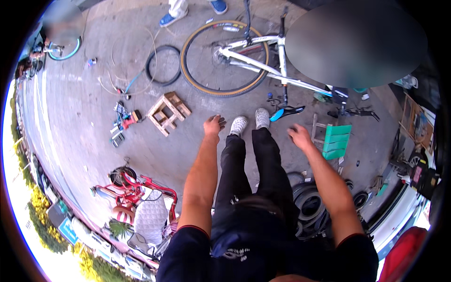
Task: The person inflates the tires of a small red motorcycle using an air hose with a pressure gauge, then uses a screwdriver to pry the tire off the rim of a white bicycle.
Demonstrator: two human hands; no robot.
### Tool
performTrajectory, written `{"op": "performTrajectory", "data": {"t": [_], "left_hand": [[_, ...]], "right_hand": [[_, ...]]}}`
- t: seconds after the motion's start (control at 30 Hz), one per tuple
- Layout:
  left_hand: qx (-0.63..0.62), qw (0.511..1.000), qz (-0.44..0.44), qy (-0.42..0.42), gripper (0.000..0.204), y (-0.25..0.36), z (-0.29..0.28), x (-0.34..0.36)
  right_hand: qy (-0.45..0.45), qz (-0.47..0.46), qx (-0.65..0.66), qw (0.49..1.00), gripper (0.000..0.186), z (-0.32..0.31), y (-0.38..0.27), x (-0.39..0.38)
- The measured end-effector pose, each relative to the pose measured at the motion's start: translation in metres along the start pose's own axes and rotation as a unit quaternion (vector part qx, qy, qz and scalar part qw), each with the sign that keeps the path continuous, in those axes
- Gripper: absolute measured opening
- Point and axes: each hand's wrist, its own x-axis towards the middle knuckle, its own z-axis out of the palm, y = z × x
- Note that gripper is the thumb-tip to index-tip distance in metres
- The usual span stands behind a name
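My left hand (pixel 214 124) hangs in front of me with nothing in it, its fingers partly apart. My right hand (pixel 299 135) is also empty, its fingers loosely bent and apart. Beyond my shoes is a white bicycle (pixel 251 61). Its tan-walled wheel (pixel 185 61) is on the left and its handlebar (pixel 357 113) on the right. Between my hands, farther off, is a black and blue saddle (pixel 287 113). A green-topped low stool (pixel 337 141) stands beside my right hand. Neither hand touches the bicycle or the stool.
A wooden stool frame (pixel 169 113) and tools (pixel 123 121) are at left, near a loose black tyre (pixel 151 66) and hose (pixel 135 78). Stacked tyres (pixel 310 205) lie beside my right leg. A red bike (pixel 145 185) is lower left. Another person's blue shoes (pixel 168 19) are at the top.
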Motion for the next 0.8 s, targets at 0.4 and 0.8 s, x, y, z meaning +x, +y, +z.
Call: {"op": "performTrajectory", "data": {"t": [0.4, 0.8], "left_hand": [[0.005, 0.996, 0.068, -0.051, 0.024, -0.187, -0.019, 0.077], [0.009, 0.981, 0.153, 0.120, 0.031, -0.187, -0.205, 0.193]], "right_hand": [[-0.008, -0.511, -0.495, 0.702, 0.013, 0.301, -0.132, 0.353], [-0.257, -0.484, -0.694, 0.466, 0.013, 0.337, -0.173, 0.390]]}}
